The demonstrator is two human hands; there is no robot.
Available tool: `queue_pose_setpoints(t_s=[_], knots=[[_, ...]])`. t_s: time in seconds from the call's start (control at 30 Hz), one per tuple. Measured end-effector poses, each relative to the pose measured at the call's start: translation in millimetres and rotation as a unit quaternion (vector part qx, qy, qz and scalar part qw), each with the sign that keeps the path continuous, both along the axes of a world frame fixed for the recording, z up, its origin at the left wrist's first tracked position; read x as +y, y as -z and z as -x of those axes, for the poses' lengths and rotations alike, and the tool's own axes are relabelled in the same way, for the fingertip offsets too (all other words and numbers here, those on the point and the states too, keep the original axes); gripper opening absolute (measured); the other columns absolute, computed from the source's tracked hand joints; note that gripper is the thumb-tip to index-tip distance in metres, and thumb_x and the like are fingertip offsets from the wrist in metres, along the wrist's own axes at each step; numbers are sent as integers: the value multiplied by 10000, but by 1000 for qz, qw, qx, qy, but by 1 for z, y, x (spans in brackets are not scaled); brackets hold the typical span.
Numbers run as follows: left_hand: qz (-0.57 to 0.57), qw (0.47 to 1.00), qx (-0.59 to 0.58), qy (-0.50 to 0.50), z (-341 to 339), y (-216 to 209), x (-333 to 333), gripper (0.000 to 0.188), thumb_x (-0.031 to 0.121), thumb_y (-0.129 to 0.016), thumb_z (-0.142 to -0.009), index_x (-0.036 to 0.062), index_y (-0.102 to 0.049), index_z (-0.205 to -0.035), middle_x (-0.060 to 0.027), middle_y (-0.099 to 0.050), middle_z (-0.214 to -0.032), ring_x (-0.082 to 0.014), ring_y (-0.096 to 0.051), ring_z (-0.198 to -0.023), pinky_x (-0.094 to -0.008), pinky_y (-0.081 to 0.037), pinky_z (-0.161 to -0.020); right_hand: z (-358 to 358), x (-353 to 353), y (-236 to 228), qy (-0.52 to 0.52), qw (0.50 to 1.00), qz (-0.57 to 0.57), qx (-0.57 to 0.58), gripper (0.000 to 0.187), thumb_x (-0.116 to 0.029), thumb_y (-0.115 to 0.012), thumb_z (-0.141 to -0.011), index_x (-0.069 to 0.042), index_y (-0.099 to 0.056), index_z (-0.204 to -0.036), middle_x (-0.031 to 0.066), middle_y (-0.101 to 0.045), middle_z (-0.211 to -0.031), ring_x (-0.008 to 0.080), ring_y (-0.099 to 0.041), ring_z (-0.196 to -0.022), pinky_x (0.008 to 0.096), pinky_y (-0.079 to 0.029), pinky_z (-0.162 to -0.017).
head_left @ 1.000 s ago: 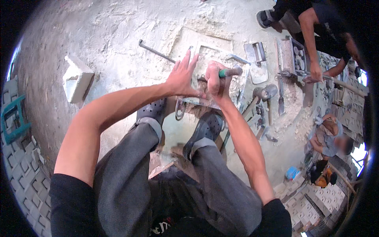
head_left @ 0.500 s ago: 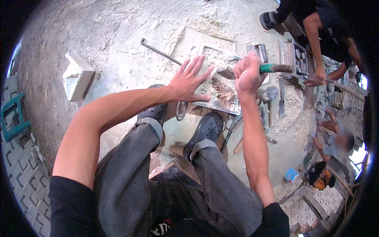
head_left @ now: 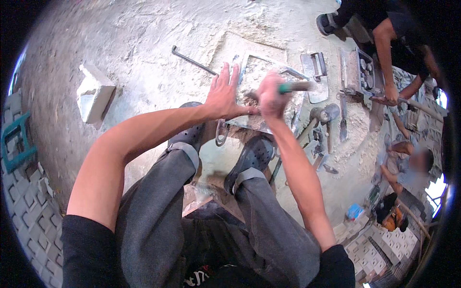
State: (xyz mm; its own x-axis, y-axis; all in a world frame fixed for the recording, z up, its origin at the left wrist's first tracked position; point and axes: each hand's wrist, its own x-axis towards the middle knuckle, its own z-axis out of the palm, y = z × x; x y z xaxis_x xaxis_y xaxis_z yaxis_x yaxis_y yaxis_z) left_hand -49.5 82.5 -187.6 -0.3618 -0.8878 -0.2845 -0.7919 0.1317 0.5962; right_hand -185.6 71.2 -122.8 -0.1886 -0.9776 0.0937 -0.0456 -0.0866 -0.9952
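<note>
A metal frame, filled with pale powdery material, lies on the ground in front of my feet. My left hand rests at its left side, fingers stretched and spread, holding nothing. Over the frame's middle, my right hand is wrapped round a trowel with a green and brown handle. The handle end sticks out to the right. Motion smears this hand, and the blade beneath it is mostly hidden.
Right of the frame lie a flat metal plate with a handle, a hammer and several hand tools. A long bent bar and a white block lie left. Beyond the tools, a co-worker's hands grip a bar at a metal mould.
My right hand has swept left with the trowel, from the frame's right side to its middle. My left hand has shifted slightly left, its fingers now pointing more away from me.
</note>
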Motion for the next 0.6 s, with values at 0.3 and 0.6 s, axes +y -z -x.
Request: queue_pose_setpoints(t_s=[0.3, 0.6], knots=[[-35, 999, 0, -11, -4, -5, -6, 1571, 813, -761, -523, -99, 44, -1518, -377, -19, -1568, -488, -133, -1470, -534, -179, -1195, 8, 4, -16, -21, 996, 7, -84, 392, -211, -529, -964, -57, -436, -616, -24, -414, -556, 69, -394, -527, 265, -306, -474], [-26, 999, 32, -15, -22, 10, 10, 1598, 859, -731, -499, -90, 47, -1523, -385, -13, -1562, -466, -128, -1479, -529, -195, -1191, -3, 0, -33, -39, 998, -14, -41, 388, -175, -453, -975, -94, -387, -601, -18, -380, -542, 71, -335, -470, 271, -273, -427]])
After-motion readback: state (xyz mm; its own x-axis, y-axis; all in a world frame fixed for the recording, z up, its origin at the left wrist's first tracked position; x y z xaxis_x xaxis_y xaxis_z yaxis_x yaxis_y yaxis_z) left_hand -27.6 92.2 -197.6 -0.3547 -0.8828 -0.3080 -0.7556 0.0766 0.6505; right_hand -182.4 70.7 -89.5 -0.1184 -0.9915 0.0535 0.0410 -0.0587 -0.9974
